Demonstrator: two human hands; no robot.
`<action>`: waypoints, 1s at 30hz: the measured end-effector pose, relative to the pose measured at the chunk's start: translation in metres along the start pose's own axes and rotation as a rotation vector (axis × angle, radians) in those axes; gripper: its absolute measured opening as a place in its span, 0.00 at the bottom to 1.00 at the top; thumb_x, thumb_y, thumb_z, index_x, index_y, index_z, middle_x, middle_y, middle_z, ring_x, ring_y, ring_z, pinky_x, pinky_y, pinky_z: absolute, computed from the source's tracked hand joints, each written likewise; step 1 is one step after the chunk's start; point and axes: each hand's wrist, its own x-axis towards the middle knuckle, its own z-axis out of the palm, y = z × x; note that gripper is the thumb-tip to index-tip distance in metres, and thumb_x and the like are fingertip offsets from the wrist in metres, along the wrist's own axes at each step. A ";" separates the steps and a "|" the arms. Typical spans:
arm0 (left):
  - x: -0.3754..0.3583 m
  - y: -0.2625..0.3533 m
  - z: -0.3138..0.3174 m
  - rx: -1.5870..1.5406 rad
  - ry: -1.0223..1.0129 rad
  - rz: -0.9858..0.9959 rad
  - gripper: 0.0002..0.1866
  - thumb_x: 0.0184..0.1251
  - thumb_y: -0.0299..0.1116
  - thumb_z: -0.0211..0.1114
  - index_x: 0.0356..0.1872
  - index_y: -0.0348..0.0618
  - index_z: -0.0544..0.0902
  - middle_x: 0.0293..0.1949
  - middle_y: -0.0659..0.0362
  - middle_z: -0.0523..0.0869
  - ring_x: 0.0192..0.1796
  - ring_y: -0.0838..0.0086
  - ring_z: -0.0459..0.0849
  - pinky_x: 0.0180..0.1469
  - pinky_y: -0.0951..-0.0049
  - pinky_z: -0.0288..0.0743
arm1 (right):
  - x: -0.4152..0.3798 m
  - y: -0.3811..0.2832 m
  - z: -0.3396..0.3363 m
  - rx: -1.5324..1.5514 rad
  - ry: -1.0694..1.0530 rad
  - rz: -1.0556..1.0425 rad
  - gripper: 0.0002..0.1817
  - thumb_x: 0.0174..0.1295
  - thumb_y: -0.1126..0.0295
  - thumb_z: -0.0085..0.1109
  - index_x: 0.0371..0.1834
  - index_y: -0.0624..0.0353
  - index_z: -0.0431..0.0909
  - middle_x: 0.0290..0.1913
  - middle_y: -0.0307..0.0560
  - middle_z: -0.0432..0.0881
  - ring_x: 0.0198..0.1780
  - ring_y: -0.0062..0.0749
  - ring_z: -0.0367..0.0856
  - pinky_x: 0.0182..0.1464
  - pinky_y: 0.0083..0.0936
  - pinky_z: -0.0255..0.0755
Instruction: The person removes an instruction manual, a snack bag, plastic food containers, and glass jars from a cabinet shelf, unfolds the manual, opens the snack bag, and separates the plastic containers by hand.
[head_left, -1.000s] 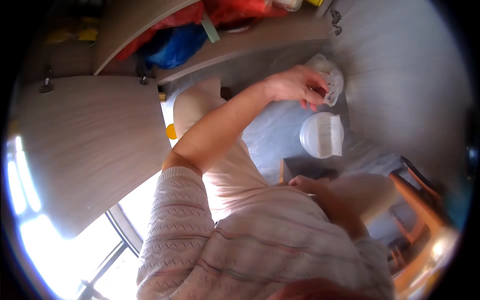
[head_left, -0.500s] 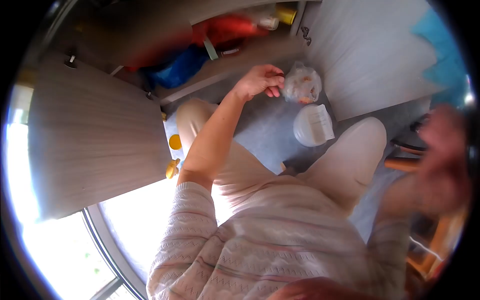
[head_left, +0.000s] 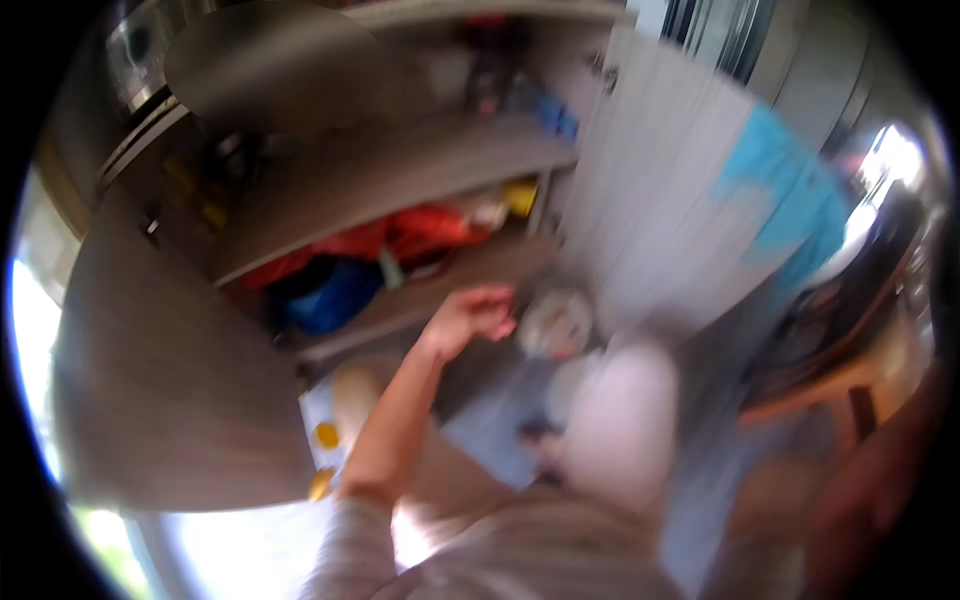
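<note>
My left hand (head_left: 470,322) reaches forward in front of the open cabinet, its fingers curled inward. Motion blur hides what is between them, if anything. Just to the right of its fingertips, a clear plastic bag (head_left: 556,324) with orange bits inside lies on the floor. Behind my raised knee, a white round container (head_left: 566,388) is partly hidden. At the right edge, my right hand (head_left: 885,490) is dark and smeared, its fingers not distinguishable.
The open cabinet's lower shelf (head_left: 480,265) holds red bags (head_left: 425,232), a blue bag (head_left: 330,300) and a yellow can (head_left: 519,197). Open doors flank me; a teal cloth (head_left: 785,190) hangs on the right one. A wooden chair (head_left: 800,395) stands at the right, with yellow items (head_left: 326,435) at the left.
The camera view has tilted up, showing more of the upper cabinet, and everything sits lower in the picture. My left hand stays curled near the bag; my right hand is lower at the edge.
</note>
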 end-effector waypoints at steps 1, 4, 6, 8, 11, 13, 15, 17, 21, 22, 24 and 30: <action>-0.005 0.007 0.008 -0.041 -0.027 0.028 0.21 0.55 0.24 0.63 0.52 0.36 0.73 0.38 0.55 0.81 0.34 0.71 0.83 0.35 0.74 0.78 | 0.002 -0.001 -0.001 0.007 0.010 -0.010 0.14 0.54 0.83 0.53 0.44 0.66 0.74 0.33 0.43 0.79 0.34 0.21 0.76 0.36 0.17 0.70; -0.037 0.037 0.027 -0.155 -0.182 0.197 0.19 0.54 0.24 0.64 0.48 0.35 0.74 0.38 0.51 0.81 0.34 0.71 0.83 0.35 0.75 0.78 | 0.016 0.004 0.002 0.030 0.026 -0.045 0.14 0.54 0.83 0.53 0.45 0.66 0.74 0.33 0.44 0.79 0.34 0.21 0.76 0.36 0.17 0.70; -0.058 0.082 0.017 -0.262 -0.253 0.348 0.17 0.53 0.23 0.65 0.45 0.35 0.76 0.36 0.46 0.81 0.30 0.70 0.83 0.30 0.77 0.79 | 0.046 0.013 0.020 0.053 0.036 -0.066 0.14 0.54 0.83 0.53 0.45 0.65 0.74 0.33 0.44 0.79 0.34 0.21 0.77 0.36 0.16 0.70; -0.095 0.103 0.035 -0.263 -0.373 0.546 0.16 0.50 0.23 0.68 0.41 0.33 0.77 0.32 0.45 0.81 0.26 0.69 0.83 0.26 0.77 0.79 | 0.058 0.016 0.030 0.091 0.077 -0.050 0.14 0.54 0.83 0.53 0.46 0.65 0.74 0.34 0.44 0.79 0.34 0.21 0.77 0.36 0.16 0.70; -0.118 0.145 0.051 -0.203 -0.647 0.870 0.11 0.51 0.25 0.69 0.36 0.33 0.80 0.31 0.45 0.81 0.26 0.68 0.82 0.27 0.76 0.78 | 0.073 0.024 0.054 0.192 0.171 0.028 0.14 0.55 0.83 0.52 0.46 0.65 0.74 0.34 0.45 0.80 0.34 0.21 0.77 0.36 0.16 0.70; -0.118 0.168 0.055 -0.220 -0.768 0.954 0.09 0.53 0.24 0.67 0.35 0.32 0.80 0.29 0.43 0.81 0.23 0.67 0.81 0.24 0.75 0.78 | 0.078 0.041 0.084 0.287 0.200 0.182 0.14 0.55 0.84 0.52 0.46 0.65 0.74 0.34 0.45 0.80 0.34 0.21 0.77 0.36 0.16 0.70; -0.117 0.185 0.052 -0.257 -0.805 0.913 0.07 0.54 0.21 0.64 0.34 0.31 0.80 0.28 0.40 0.80 0.21 0.66 0.80 0.22 0.75 0.78 | 0.072 0.065 0.132 0.393 0.156 0.409 0.15 0.55 0.84 0.52 0.47 0.65 0.74 0.35 0.45 0.80 0.34 0.21 0.77 0.36 0.16 0.70; -0.106 0.189 0.041 -0.279 -0.883 0.918 0.08 0.54 0.21 0.65 0.35 0.31 0.79 0.31 0.41 0.80 0.25 0.63 0.81 0.24 0.74 0.77 | 0.045 0.095 0.195 0.437 -0.040 0.608 0.16 0.57 0.81 0.53 0.49 0.59 0.74 0.36 0.41 0.79 0.35 0.16 0.76 0.34 0.14 0.71; -0.083 0.194 0.014 -0.282 -0.900 1.044 0.10 0.50 0.26 0.70 0.33 0.32 0.81 0.32 0.46 0.81 0.29 0.63 0.82 0.28 0.72 0.76 | -0.040 0.122 0.314 0.550 -0.121 0.710 0.11 0.53 0.76 0.55 0.41 0.58 0.77 0.33 0.46 0.80 0.32 0.33 0.79 0.34 0.26 0.72; -0.081 0.195 0.005 -0.291 -0.870 1.010 0.10 0.51 0.26 0.70 0.33 0.33 0.81 0.31 0.46 0.81 0.29 0.64 0.82 0.28 0.73 0.75 | -0.029 0.117 0.315 0.506 -0.215 0.691 0.10 0.53 0.75 0.55 0.39 0.58 0.77 0.32 0.46 0.80 0.32 0.34 0.79 0.35 0.26 0.72; -0.074 0.195 -0.014 -0.321 -0.796 0.946 0.09 0.52 0.28 0.69 0.32 0.34 0.81 0.29 0.48 0.81 0.28 0.66 0.81 0.28 0.74 0.75 | -0.021 0.120 0.325 0.493 -0.315 0.726 0.07 0.54 0.73 0.55 0.36 0.60 0.78 0.31 0.47 0.80 0.32 0.35 0.79 0.35 0.27 0.72; 0.013 0.135 -0.098 -0.305 0.186 0.471 0.08 0.58 0.28 0.61 0.39 0.39 0.77 0.28 0.55 0.81 0.26 0.74 0.80 0.27 0.77 0.72 | -0.001 0.141 0.348 0.613 -0.454 0.945 0.06 0.55 0.73 0.55 0.33 0.62 0.79 0.29 0.47 0.82 0.30 0.30 0.80 0.34 0.24 0.72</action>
